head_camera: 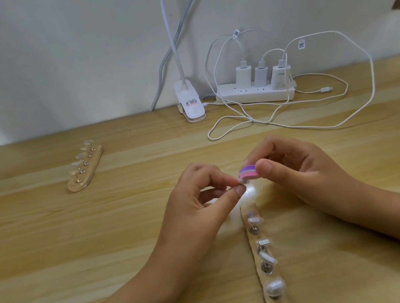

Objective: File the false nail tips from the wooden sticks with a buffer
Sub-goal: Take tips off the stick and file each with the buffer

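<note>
1. Two hands raised over light wooden table, head view.
2. Left hand: pinching small clear false nail tip between thumb and forefinger.
3. Right hand: gripping pink-and-purple layered buffer block, set against the tip.
4. Near flat wooden stick with pinned clear tips, just below hands; second flat wooden stick well apart, far left.

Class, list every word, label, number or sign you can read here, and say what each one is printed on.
Nothing can be read outright.
Sticker on the lamp clip: red and dark print, too small to read.
Higher cable tag: a square code, unreadable.
Lower cable tag: a square code, unreadable.
Rightmost charger: faint grey word, too blurred to read.
Buffer and nail tip: no print shows.
</note>
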### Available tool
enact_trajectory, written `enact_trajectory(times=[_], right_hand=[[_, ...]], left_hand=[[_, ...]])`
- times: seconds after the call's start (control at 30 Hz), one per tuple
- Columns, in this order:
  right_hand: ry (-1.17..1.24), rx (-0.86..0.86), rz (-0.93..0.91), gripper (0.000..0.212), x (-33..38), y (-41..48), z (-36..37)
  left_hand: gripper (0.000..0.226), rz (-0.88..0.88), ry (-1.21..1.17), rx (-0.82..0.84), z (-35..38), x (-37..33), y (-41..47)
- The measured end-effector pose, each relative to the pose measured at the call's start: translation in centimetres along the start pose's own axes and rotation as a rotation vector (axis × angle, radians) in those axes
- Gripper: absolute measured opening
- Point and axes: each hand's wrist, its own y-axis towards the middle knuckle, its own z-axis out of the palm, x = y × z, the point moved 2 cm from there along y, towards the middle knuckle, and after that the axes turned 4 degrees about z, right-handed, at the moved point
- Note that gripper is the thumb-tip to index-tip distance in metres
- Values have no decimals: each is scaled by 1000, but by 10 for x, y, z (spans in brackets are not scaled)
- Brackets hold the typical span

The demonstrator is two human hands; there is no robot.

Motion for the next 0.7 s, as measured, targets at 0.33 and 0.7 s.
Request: enact_trajectory(times=[0.33,0.7], right_hand=[[-77,-19,-26,27,4,-1,2],[-62,-8,-12,27,0,0,1]], left_hand=[[5,-28,89,20,0,1,0],[8,-33,215,12,-2,-4,-2]])
